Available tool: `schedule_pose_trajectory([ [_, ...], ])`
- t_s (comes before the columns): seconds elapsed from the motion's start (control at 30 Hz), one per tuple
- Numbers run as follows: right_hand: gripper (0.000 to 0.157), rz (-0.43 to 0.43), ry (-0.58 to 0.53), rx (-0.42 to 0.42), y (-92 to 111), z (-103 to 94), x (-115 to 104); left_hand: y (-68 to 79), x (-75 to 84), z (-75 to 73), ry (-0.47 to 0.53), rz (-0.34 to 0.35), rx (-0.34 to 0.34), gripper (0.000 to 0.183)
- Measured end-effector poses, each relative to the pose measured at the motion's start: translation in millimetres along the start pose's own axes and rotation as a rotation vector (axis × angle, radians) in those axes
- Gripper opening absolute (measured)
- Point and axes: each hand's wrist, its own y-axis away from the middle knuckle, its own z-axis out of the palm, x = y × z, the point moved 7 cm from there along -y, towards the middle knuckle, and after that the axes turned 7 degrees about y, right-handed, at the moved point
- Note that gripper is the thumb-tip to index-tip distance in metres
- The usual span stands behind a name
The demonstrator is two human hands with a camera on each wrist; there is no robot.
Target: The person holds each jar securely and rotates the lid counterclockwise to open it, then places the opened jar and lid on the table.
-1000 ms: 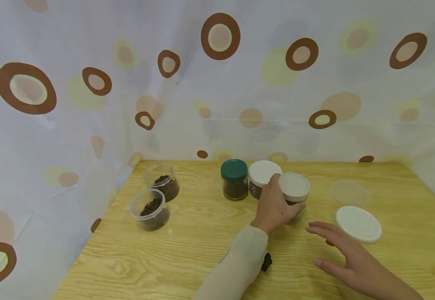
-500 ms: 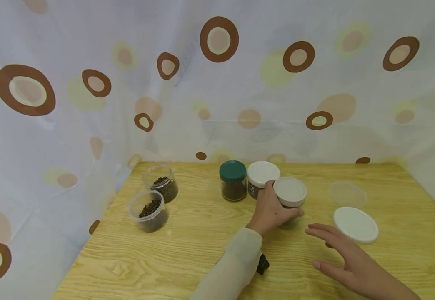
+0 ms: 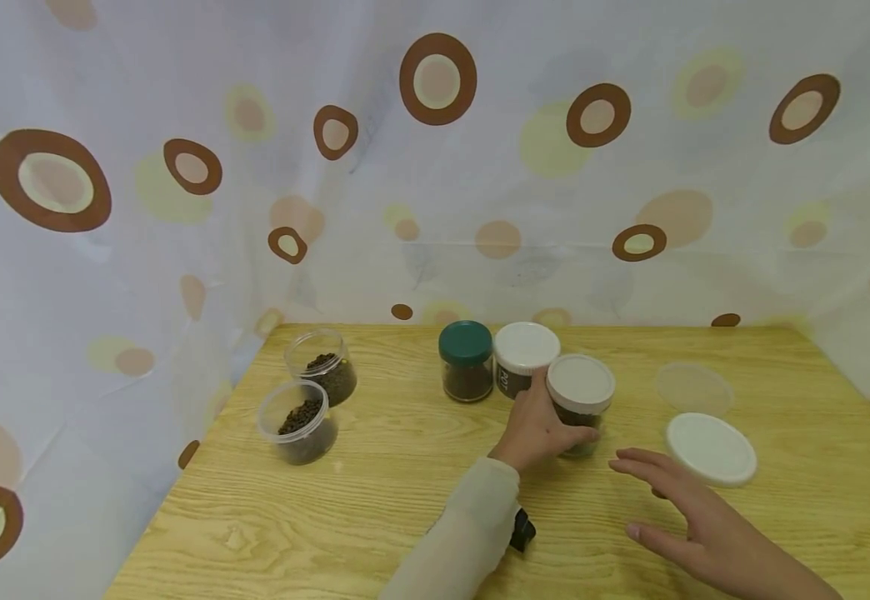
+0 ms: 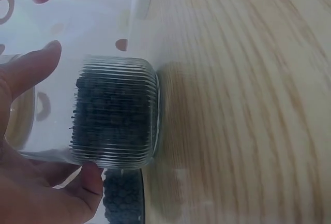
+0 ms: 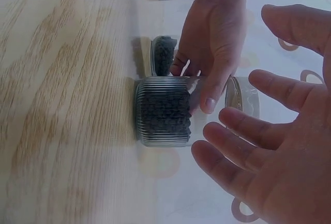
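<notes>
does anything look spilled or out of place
Nothing looks spilled or damaged, and the jar in the left hand stands upright. Mildly odd: the near tub and far tub at left are open, while a white lid and a clear lid lie loose at right.

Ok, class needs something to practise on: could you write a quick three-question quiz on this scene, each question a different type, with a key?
1. Multiple choice: what does the left hand hold?
a) a lidless tub
b) a ribbed jar with a pale lid
c) a flat clear lid
2. True or false: the right hand grips nothing.
3. Fill the gap: in the head view, the white-lidded pot stands between the held jar and a smaller-topped jar with a ____ lid.

Key
1. b
2. True; its fingers are spread and nothing is in them.
3. green
</notes>
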Motion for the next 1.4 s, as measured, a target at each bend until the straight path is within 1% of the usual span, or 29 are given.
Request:
schedule_pose_trajectory([
  [0.17, 0.071, 0.000, 0.008, -0.002, 0.1, 0.0, -0.5, -0.1, -2.4, -1.6, -0.011, 0.033, 0.007, 0.098],
  [0.33, 0.072, -0.012, 0.028, 0.014, -1.3, -1.9, -1.8, 3.4, -4.8, -9.5, -0.003, 0.066, 0.070, 0.091],
  [0.4, 0.072, -0.012, 0.033, 0.018, -2.0, -2.6, -1.8, 6.0, -5.2, -14.3, -0.030, 0.078, 0.096, 0.088],
  [0.47, 0.072, -0.010, 0.036, 0.020, -2.5, -3.4, -1.6, 9.5, -5.2, -19.9, -0.070, 0.087, 0.117, 0.086],
  [0.53, 0.072, -0.005, 0.029, 0.015, -2.5, -3.8, -1.3, 14.6, -5.9, -25.9, -0.077, 0.081, 0.135, 0.083],
  [0.57, 0.072, -0.006, 0.027, 0.014, -2.5, -4.1, -1.3, 17.4, -6.3, -28.9, -0.070, 0.076, 0.142, 0.083],
  [0.63, 0.072, -0.013, 0.027, 0.013, -3.2, -4.5, -1.9, 23.5, -5.3, -36.2, -0.026, 0.078, 0.152, 0.082],
  [0.73, 0.073, -0.027, 0.041, 0.018, -5.4, -4.9, -3.9, 32.2, -0.9, -50.1, 0.029, 0.105, 0.156, 0.083],
  [0.83, 0.073, -0.029, 0.060, 0.022, -7.7, -5.8, -5.5, 40.6, 5.0, -67.2, 0.022, 0.145, 0.151, 0.085],
  [1.0, 0.073, -0.019, 0.064, 0.016, -8.7, -6.3, -6.5, 59.9, 11.9, -94.6, -0.060, 0.228, 0.149, 0.084],
  [1.1, 0.073, -0.030, 0.054, 0.020, -8.7, -5.7, -7.9, 73.0, 14.4, -104.7, -0.121, 0.282, 0.155, 0.082],
  [1.17, 0.073, -0.047, 0.041, 0.026, -9.3, -5.0, -9.7, 80.5, 15.3, -107.8, -0.145, 0.308, 0.154, 0.081],
  [1.27, 0.072, -0.068, 0.024, 0.029, -11.5, -3.7, -13.4, 89.9, 17.3, -108.8, -0.189, 0.327, 0.146, 0.078],
  [1.33, 0.072, -0.062, 0.016, 0.019, -13.9, -2.8, -16.0, 95.2, 20.3, -108.1, -0.238, 0.344, 0.146, 0.078],
  [1.4, 0.071, -0.045, 0.015, 0.012, -17.1, -2.7, -19.1, 100.6, 23.9, -106.4, -0.308, 0.364, 0.149, 0.082],
])
